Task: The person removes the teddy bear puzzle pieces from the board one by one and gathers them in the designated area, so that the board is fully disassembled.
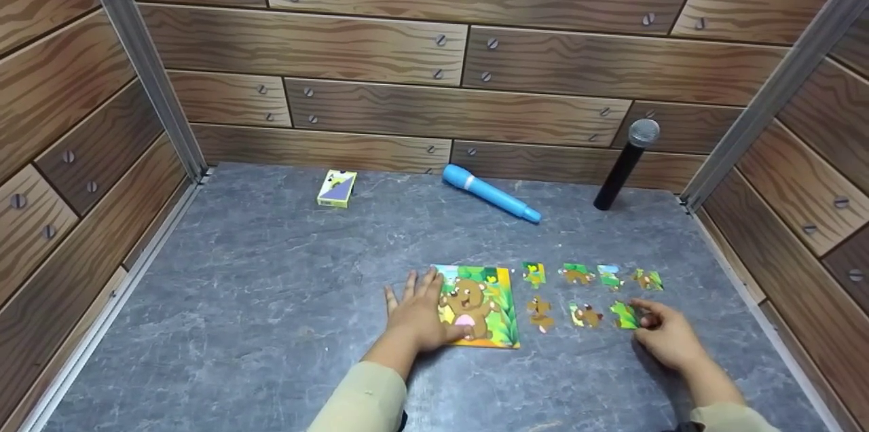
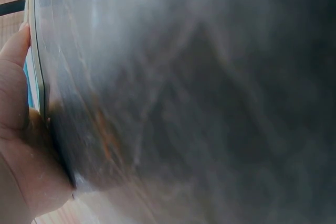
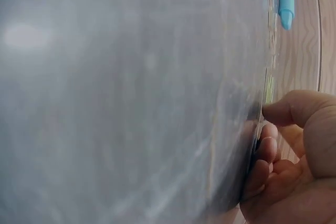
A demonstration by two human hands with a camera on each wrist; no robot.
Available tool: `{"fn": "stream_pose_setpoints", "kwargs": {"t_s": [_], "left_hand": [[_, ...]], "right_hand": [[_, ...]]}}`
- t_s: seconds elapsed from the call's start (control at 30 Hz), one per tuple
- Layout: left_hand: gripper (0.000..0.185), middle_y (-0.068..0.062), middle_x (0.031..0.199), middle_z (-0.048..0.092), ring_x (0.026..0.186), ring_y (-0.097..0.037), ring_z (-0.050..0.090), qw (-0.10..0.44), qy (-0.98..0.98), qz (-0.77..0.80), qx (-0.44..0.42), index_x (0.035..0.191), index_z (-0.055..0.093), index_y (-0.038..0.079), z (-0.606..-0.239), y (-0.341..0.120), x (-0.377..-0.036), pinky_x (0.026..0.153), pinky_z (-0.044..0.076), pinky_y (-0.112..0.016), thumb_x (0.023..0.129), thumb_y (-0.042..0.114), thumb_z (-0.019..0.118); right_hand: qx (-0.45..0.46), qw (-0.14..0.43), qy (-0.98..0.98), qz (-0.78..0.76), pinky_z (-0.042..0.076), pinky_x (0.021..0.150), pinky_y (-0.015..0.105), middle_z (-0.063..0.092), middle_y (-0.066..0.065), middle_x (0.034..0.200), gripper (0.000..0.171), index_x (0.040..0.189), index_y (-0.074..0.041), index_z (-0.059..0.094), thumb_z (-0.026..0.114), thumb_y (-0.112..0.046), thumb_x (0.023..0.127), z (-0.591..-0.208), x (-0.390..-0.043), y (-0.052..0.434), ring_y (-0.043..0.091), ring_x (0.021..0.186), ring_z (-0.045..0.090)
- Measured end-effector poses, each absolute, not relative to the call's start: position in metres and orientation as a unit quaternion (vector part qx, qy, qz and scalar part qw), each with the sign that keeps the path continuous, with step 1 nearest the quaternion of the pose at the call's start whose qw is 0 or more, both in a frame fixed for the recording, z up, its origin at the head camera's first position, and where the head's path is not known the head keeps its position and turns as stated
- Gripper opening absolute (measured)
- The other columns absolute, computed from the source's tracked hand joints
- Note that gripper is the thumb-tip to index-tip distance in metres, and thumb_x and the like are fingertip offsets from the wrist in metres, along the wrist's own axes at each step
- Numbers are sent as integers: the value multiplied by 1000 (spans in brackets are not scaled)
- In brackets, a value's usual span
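A square puzzle board (image 1: pixel 502 313) with a brown bear on it lies flat on the table. My left hand (image 1: pixel 415 318) rests on its left side with fingers spread, the thumb across the lower part of the bear. To the right, my right hand (image 1: pixel 672 338) pinches the right edge of a green puzzle piece (image 1: pixel 622 315) between thumb and index finger, the other fingers curled under. Loose pieces lie in two rows: among them are a bear-head piece (image 1: pixel 585 314), a brown piece (image 1: pixel 540 314) and a corner piece (image 1: pixel 534 274). The right wrist view shows the thumb (image 3: pixel 294 107) at the row's edge.
Farther back on the grey table (image 1: pixel 258 296) lie a yellow and purple card box (image 1: pixel 337 189) and a blue microphone-shaped object (image 1: pixel 492 194). A black microphone (image 1: pixel 619 170) stands tilted near the back right. Wood-patterned walls (image 1: pixel 380 45) enclose the back and sides.
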State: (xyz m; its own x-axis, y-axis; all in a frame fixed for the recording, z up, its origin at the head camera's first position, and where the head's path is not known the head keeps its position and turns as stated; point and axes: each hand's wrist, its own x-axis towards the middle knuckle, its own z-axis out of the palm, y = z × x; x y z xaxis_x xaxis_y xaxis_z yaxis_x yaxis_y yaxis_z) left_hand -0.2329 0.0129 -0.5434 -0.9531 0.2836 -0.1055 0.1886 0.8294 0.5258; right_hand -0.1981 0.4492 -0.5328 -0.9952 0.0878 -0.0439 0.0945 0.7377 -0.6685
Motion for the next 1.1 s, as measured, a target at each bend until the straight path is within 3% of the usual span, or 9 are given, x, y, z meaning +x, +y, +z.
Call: {"fn": "stream_pose_setpoints", "kwargs": {"t_s": [0.2,0.3,0.4,0.6,1.1], "left_hand": [[114,-6,176,22,162,-39,9,87,950,272,124,167,33,11,-544,14,-233,121,-7,-74,82,72,78],[116,-5,176,21,162,-38,7,89,950,272,123,167,32,12,-547,15,-234,121,-9,-74,81,73,78],[116,-4,177,20,163,-38,6,89,951,271,121,168,32,12,-549,14,-236,121,-10,-74,80,73,78],[115,-5,176,21,162,-38,7,95,951,268,121,168,32,12,-544,13,-233,121,-7,-74,81,73,77],[117,-4,177,19,163,-37,6,86,952,267,124,168,30,13,-559,13,-241,121,-7,-74,81,75,76]], "right_hand": [[74,14,927,-369,49,56,29,54,14,96,60,143,20,46,59,7,85,-525,-196,439,22,73,56],[70,-2,934,-352,53,63,33,58,22,102,57,141,19,49,61,3,87,-518,-196,429,30,82,64],[45,-31,939,-340,52,70,34,60,26,108,53,137,16,55,66,1,88,-509,-195,411,32,90,63],[-9,-71,926,-371,45,61,25,60,14,98,47,131,11,64,76,2,86,-498,-197,367,13,71,52],[-73,-42,888,-452,48,68,25,61,9,94,43,126,10,67,78,7,84,-512,-198,280,14,77,53]]}}
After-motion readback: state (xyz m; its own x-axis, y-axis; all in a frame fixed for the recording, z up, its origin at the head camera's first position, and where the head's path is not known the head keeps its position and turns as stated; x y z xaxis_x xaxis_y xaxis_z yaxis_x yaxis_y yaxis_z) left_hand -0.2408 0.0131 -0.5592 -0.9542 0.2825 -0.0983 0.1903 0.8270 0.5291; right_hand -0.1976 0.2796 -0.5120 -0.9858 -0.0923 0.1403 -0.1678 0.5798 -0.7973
